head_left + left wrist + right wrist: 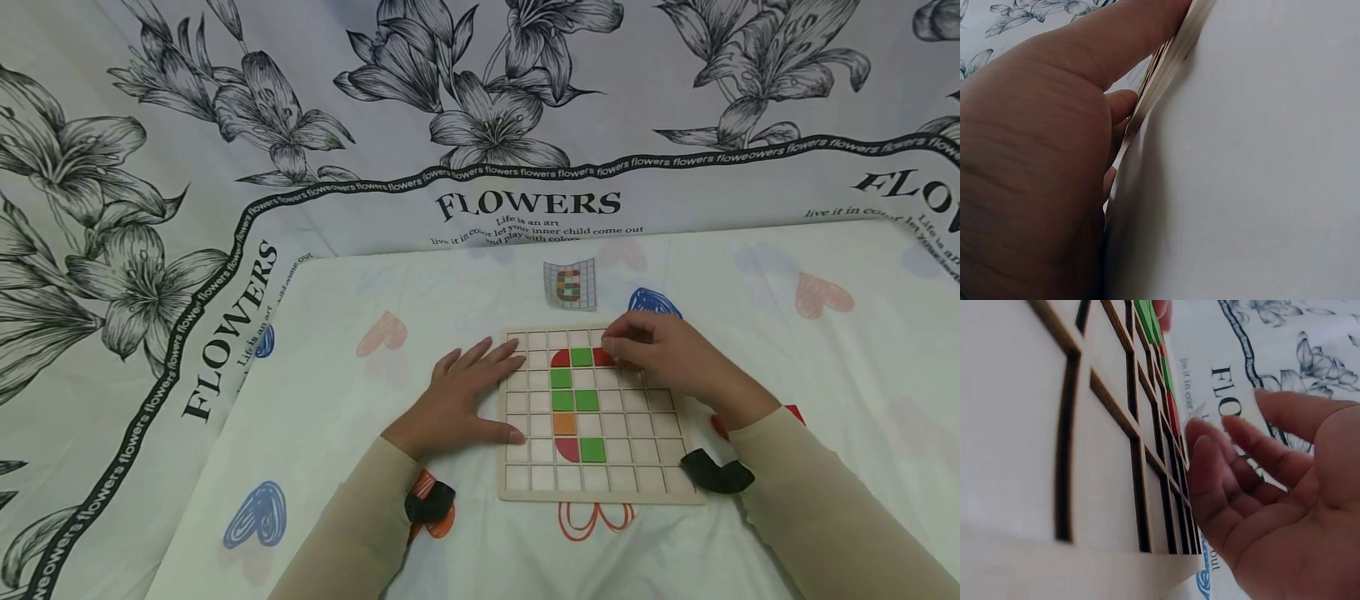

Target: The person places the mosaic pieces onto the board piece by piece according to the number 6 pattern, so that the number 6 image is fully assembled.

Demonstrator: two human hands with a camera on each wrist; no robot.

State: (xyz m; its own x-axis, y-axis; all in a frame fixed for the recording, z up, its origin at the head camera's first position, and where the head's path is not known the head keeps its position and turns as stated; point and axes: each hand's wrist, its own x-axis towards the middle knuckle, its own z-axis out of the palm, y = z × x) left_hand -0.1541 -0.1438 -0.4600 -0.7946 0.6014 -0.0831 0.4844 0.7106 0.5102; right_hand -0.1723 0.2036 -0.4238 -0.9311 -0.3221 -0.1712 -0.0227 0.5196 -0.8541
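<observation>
A square wooden grid board (600, 492) lies on the bed-like cloth, with coloured tiles in some of its cells. My left hand (468, 400) rests along the board's left edge, fingers spread over the rim and thumb lower down. At the top row, my right hand (667, 354) has bent fingertips at a red tile (602, 357), which sits in its cell; no tile shows between the fingers in the right wrist view. Left of it are a green tile (581, 357) and a red rounded tile (561, 359). Below are more green tiles (587, 400), an orange tile (564, 423) and a crimson rounded tile (567, 450).
A small card (570, 285) with a printed pattern of coloured squares lies beyond the board. Red shapes (795, 412) are partly hidden behind my right forearm. The white cloth (315, 375) bears printed hearts, and a flower-printed cloth (390, 133) lies behind it.
</observation>
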